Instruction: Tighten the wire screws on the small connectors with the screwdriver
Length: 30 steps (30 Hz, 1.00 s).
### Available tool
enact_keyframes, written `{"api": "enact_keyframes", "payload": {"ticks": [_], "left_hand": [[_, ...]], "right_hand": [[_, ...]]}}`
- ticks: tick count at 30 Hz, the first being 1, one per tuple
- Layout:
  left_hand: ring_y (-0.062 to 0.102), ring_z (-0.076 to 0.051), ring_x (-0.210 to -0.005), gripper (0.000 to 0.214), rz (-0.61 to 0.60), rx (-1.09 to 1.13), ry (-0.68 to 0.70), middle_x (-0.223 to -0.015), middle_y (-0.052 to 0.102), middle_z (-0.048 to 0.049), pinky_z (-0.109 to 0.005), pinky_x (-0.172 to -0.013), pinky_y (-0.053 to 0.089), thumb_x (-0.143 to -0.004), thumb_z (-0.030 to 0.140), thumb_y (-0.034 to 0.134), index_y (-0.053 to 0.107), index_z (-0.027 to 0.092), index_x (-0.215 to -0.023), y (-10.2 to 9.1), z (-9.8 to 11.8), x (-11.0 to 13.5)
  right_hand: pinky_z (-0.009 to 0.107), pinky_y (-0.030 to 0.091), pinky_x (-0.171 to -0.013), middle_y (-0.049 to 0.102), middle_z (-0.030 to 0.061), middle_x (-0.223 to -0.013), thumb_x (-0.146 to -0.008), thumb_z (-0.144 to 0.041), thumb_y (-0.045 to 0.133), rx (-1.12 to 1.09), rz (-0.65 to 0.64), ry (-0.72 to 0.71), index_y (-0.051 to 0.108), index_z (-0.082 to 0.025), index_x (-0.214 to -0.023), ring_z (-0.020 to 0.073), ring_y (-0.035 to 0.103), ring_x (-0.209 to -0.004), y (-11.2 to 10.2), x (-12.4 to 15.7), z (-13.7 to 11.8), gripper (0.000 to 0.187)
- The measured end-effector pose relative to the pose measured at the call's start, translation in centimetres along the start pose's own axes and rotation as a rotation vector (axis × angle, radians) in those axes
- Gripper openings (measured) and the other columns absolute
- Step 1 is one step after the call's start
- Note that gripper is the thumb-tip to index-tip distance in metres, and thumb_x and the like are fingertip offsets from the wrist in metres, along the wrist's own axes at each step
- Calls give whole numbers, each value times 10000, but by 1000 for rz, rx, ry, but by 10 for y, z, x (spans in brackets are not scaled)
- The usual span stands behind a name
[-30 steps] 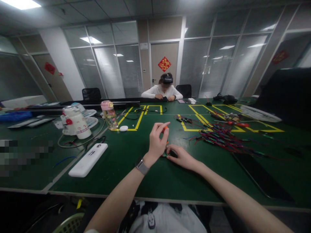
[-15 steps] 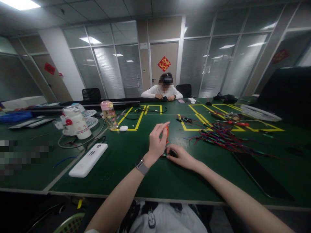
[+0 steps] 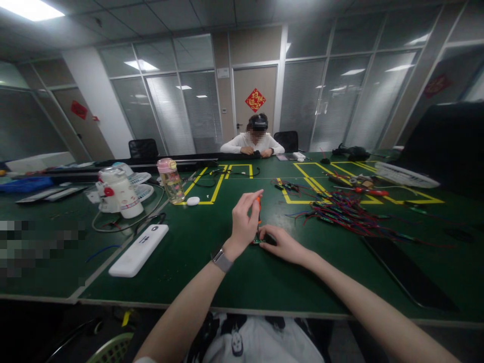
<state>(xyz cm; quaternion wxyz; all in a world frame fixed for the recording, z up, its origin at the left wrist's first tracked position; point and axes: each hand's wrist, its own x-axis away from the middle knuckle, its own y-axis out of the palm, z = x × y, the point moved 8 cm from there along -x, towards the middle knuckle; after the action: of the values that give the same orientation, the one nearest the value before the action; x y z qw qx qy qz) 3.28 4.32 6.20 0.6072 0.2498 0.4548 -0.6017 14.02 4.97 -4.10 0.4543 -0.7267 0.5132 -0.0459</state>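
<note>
Evidently, left hand (image 3: pixel 245 217): closed around the orange tool (image 3: pixel 259 202), which stands upright at the board (image 3: pixel 257 242), presumably to keep it square; its lower end is hard to make out.
Right hand (image 3: pixel 280 243): curled, fingertips touching the board, probably steadying it; whether they pinch cannot be told.
Board: on the worktop (image 3: pixel 204 237), partly hidden by the hands.
Wires (image 3: pixel 340 213): heaped right of the board, likely within reach yet aside.
Worktop: green, yellow tape (image 3: pixel 217 189) beyond the board, power bank (image 3: pixel 138 252) left of it.
Room: a person (image 3: pixel 239 143) sits far beyond the board, before a door (image 3: pixel 244 78) and glass partitions (image 3: pixel 304 101).
</note>
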Motion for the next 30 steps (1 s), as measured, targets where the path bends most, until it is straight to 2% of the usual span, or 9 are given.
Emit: {"api": "enact_keyframes", "payload": {"ticks": [8, 14, 18, 23, 30], "left_hand": [[569, -137, -806, 176, 65, -76, 25, -865, 568, -28, -265, -750, 475, -888, 241, 562, 672, 201, -1019, -3, 3, 0], [598, -164, -984, 301, -28, 15, -21, -1070, 637, -68, -312, -867, 480, -967, 213, 378, 612, 205, -1156, 3, 0, 0], [619, -164, -952, 291, -35, 34, -41, -1035, 663, -66, -308, -841, 493, -966, 220, 389, 604, 199, -1160, 5, -3, 1], [598, -151, -841, 246, -12, -38, -24, -930, 644, -48, -283, -768, 484, -928, 245, 495, 627, 199, -1131, 4, -2, 0], [599, -159, -947, 302, -31, 2, -21, -1039, 643, -67, -301, -839, 478, -969, 214, 381, 601, 200, -1176, 4, -1, 0]], "right_hand": [[315, 458, -786, 626, 41, -913, -783, -135, 616, 6, 1, 3, 580, -184, -862, 194, 581, -856, -1, 0, -1, 99], [328, 461, -813, 635, 49, -953, -790, -149, 617, -7, -2, -8, 580, -186, -869, 199, 588, -885, 1, 0, 0, 94], [323, 463, -800, 637, 50, -968, -788, -149, 621, -2, -3, -7, 583, -186, -871, 195, 588, -870, 1, 0, -1, 97], [315, 457, -787, 636, 44, -941, -784, -144, 626, 14, -1, -6, 585, -184, -863, 193, 585, -854, 0, 0, -3, 98], [320, 456, -813, 639, 46, -956, -785, -141, 627, -8, -6, -6, 588, -188, -846, 201, 591, -895, -2, -1, -6, 87]]}}
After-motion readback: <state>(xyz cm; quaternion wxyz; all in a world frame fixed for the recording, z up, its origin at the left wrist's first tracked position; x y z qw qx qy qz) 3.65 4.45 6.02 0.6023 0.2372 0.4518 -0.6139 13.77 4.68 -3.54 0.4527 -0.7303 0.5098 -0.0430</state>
